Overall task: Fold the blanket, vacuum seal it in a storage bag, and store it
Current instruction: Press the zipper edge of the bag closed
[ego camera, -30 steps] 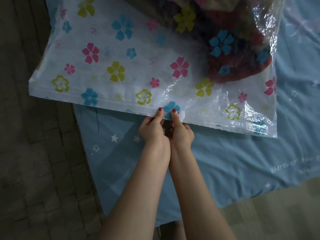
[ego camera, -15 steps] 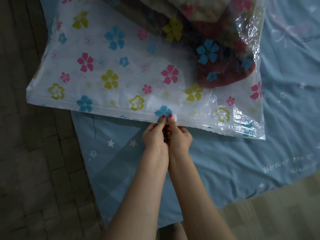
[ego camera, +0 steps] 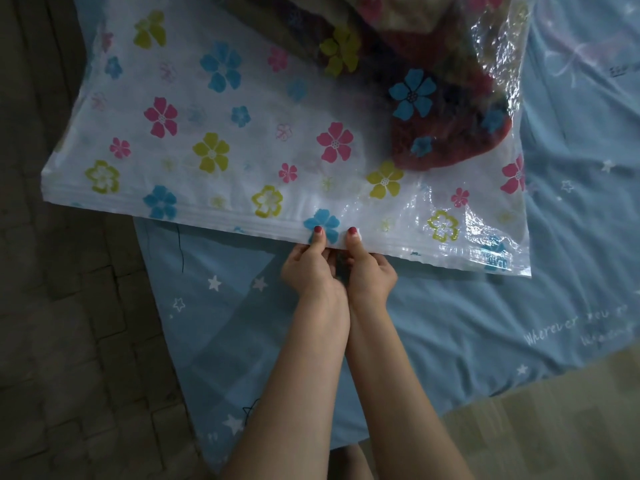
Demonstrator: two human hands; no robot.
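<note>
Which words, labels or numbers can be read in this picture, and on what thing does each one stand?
"Wherever you" in white script on the blue bedsheet, at the right edge; the words after it run out of the frame.
A second white line below it on the bedsheet: cut off and too blurred to read.
A blue printed label on the storage bag, near its right corner by the seal: too small to read.
No numbers can be read.

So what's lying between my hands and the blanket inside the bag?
In the head view, only a flat, empty stretch of the flowered storage bag lies between both hands and the blanket.
</note>
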